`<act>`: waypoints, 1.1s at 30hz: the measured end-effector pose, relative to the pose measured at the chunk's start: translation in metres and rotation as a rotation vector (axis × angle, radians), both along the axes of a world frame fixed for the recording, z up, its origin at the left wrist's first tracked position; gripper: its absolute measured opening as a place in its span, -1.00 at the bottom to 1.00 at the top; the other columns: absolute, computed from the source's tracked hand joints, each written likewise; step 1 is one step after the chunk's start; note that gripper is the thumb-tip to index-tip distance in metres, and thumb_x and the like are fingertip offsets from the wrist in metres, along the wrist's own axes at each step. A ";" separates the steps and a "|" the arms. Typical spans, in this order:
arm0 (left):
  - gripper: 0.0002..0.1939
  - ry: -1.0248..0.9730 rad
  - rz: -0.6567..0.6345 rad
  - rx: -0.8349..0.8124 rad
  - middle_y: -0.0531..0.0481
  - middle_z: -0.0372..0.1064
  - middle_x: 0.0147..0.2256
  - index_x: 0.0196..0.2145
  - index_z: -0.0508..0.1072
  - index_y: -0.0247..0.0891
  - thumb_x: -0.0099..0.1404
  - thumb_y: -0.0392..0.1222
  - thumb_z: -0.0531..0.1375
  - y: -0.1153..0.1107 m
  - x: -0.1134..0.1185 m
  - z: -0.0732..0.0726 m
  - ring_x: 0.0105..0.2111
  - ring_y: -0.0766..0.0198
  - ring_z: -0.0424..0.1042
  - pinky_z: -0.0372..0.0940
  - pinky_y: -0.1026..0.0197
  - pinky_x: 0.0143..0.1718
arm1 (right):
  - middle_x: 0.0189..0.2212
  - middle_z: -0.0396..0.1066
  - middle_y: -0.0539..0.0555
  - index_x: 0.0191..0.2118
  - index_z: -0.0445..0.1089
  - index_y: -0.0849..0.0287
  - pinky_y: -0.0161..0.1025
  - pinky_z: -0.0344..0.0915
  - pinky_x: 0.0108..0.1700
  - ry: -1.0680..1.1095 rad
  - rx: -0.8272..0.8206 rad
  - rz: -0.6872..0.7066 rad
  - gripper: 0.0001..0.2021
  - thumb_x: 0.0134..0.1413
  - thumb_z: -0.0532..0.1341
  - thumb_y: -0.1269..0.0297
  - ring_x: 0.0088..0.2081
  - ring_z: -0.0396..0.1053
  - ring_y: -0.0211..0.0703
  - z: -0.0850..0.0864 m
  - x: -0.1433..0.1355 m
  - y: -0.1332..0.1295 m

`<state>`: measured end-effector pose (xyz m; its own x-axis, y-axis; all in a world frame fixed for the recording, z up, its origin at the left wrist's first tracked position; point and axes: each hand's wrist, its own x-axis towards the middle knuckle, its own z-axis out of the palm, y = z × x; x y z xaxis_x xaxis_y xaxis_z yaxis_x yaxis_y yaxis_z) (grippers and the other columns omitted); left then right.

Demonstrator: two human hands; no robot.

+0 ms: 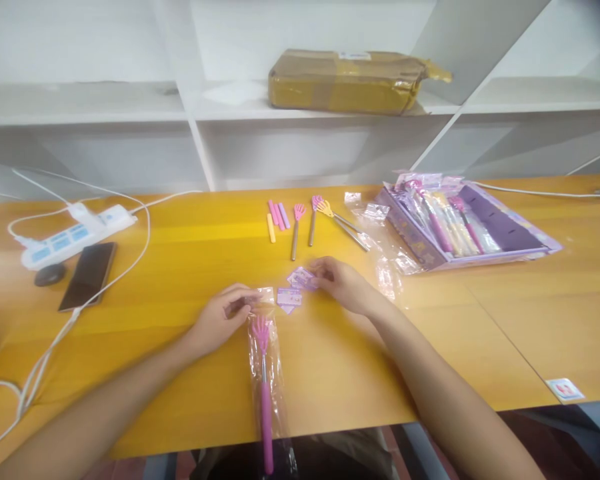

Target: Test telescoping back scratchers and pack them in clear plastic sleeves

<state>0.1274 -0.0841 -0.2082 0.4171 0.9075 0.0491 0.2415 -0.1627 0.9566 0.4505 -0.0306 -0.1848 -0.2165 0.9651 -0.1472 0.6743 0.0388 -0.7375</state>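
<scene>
- The yellow wooden counter (130,373) carried everything.
- A purple cardboard display tray (500,230) of wrapped scratchers lay far right, well apart from both hands.
- A pink claw-headed back scratcher in a clear plastic sleeve (264,373) lay with its long axis running toward the person, claw end farthest.
- The left hand (220,323), the nearer one, pinched the sleeve's top edge, fingers closed together.
- The right hand (343,283) touched small purple paper cards (295,287) just right of the sleeve, fingertips curled onto them.
</scene>
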 end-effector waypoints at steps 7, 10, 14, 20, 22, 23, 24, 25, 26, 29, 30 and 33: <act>-0.71 -0.056 0.018 -0.093 -0.19 0.50 0.07 0.06 0.61 -0.20 0.46 -0.14 0.22 -0.002 0.003 0.006 0.06 0.10 0.50 0.40 0.04 0.13 | -0.25 0.48 0.09 -0.19 0.46 0.13 -0.19 0.38 -0.16 0.396 0.407 -0.152 -0.77 0.44 0.17 0.11 -0.24 0.43 -0.15 0.005 -0.030 -0.022; -0.69 -0.150 -0.005 -0.170 -0.20 0.51 0.13 0.08 0.60 -0.20 0.44 -0.10 0.27 -0.003 0.003 0.007 0.13 0.06 0.50 0.38 0.00 0.21 | -0.29 0.43 0.07 -0.16 0.44 0.09 -0.23 0.34 -0.26 0.341 0.769 0.072 -0.96 0.39 0.24 0.31 -0.29 0.39 -0.19 0.002 -0.048 -0.042; -0.68 -0.284 -0.045 -0.268 -0.20 0.52 0.17 0.09 0.61 -0.17 0.42 -0.10 0.33 -0.004 0.003 0.006 0.19 0.02 0.50 0.37 -0.02 0.26 | -0.19 0.53 0.08 -0.05 0.42 0.04 -0.14 0.37 -0.18 0.208 1.004 0.482 -0.81 0.28 0.32 0.42 -0.19 0.46 -0.12 -0.006 -0.063 -0.059; -0.65 -0.557 -0.051 -0.482 -0.31 0.51 0.21 0.12 0.62 -0.26 0.42 -0.15 0.30 -0.004 0.005 0.012 0.21 -0.07 0.52 0.37 -0.05 0.26 | -0.09 0.57 0.12 -0.10 0.40 0.09 -0.05 0.41 -0.05 0.100 0.980 0.544 -0.86 0.29 0.34 0.36 -0.04 0.48 -0.03 -0.012 -0.064 -0.058; -0.62 -0.596 -0.056 -0.511 -0.36 0.51 0.21 0.12 0.62 -0.31 0.40 -0.15 0.31 -0.002 0.005 0.013 0.19 -0.10 0.53 0.38 -0.09 0.25 | -0.04 0.56 0.14 -0.10 0.40 0.09 -0.03 0.42 0.01 0.090 0.975 0.527 -0.86 0.29 0.34 0.36 0.05 0.48 0.00 -0.012 -0.062 -0.054; -0.60 -0.612 -0.057 -0.518 -0.37 0.50 0.21 0.13 0.61 -0.32 0.39 -0.15 0.31 -0.001 0.005 0.014 0.18 -0.11 0.54 0.38 -0.10 0.25 | -0.02 0.56 0.14 -0.10 0.39 0.10 -0.02 0.43 0.05 0.094 0.968 0.529 -0.85 0.29 0.34 0.37 0.10 0.47 0.01 -0.011 -0.062 -0.052; -0.58 -0.623 -0.059 -0.524 -0.38 0.50 0.21 0.14 0.60 -0.33 0.38 -0.15 0.30 0.000 0.005 0.013 0.18 -0.12 0.54 0.38 -0.11 0.25 | -0.01 0.56 0.14 -0.10 0.39 0.10 -0.01 0.43 0.08 0.101 0.959 0.535 -0.85 0.28 0.35 0.39 0.13 0.46 0.02 -0.011 -0.061 -0.050; -0.57 -0.630 -0.058 -0.528 -0.38 0.50 0.21 0.15 0.60 -0.34 0.38 -0.16 0.30 0.000 0.004 0.013 0.18 -0.11 0.54 0.38 -0.11 0.25 | 0.01 0.56 0.14 -0.10 0.38 0.11 -0.01 0.44 0.10 0.110 0.952 0.541 -0.84 0.27 0.35 0.40 0.15 0.46 0.02 -0.011 -0.061 -0.049; -0.56 -0.634 -0.058 -0.529 -0.38 0.50 0.21 0.16 0.59 -0.34 0.38 -0.16 0.29 0.001 0.004 0.012 0.18 -0.11 0.53 0.37 -0.11 0.26 | 0.02 0.56 0.14 -0.09 0.38 0.11 0.00 0.44 0.12 0.115 0.951 0.544 -0.83 0.27 0.35 0.41 0.17 0.45 0.02 -0.011 -0.061 -0.049; -0.54 -0.634 -0.063 -0.516 -0.39 0.49 0.22 0.18 0.58 -0.35 0.38 -0.15 0.27 0.001 0.003 0.011 0.19 -0.11 0.52 0.35 -0.13 0.28 | 0.07 0.56 0.14 -0.05 0.40 0.10 0.04 0.45 0.16 0.100 0.956 0.547 -0.81 0.29 0.33 0.43 0.22 0.44 0.04 -0.012 -0.062 -0.049; -0.53 -0.632 -0.067 -0.509 -0.40 0.48 0.23 0.18 0.58 -0.35 0.38 -0.15 0.27 0.001 0.003 0.011 0.20 -0.12 0.51 0.34 -0.14 0.28 | 0.09 0.56 0.14 -0.04 0.40 0.09 0.06 0.45 0.16 0.094 0.956 0.544 -0.81 0.30 0.31 0.43 0.23 0.43 0.04 -0.013 -0.063 -0.049; -0.52 -0.632 -0.085 -0.494 -0.40 0.48 0.23 0.20 0.57 -0.35 0.38 -0.14 0.25 0.001 0.003 0.010 0.22 -0.15 0.50 0.35 -0.16 0.27 | 0.12 0.55 0.15 -0.01 0.40 0.10 0.06 0.47 0.14 0.090 0.953 0.521 -0.80 0.30 0.30 0.45 0.21 0.45 0.05 -0.013 -0.065 -0.050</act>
<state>0.1299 -0.0828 -0.1980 0.5130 0.8525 -0.0999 -0.3635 0.3212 0.8745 0.3859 -0.0806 -0.1974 -0.6046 0.4605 0.6499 0.3542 0.8862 -0.2985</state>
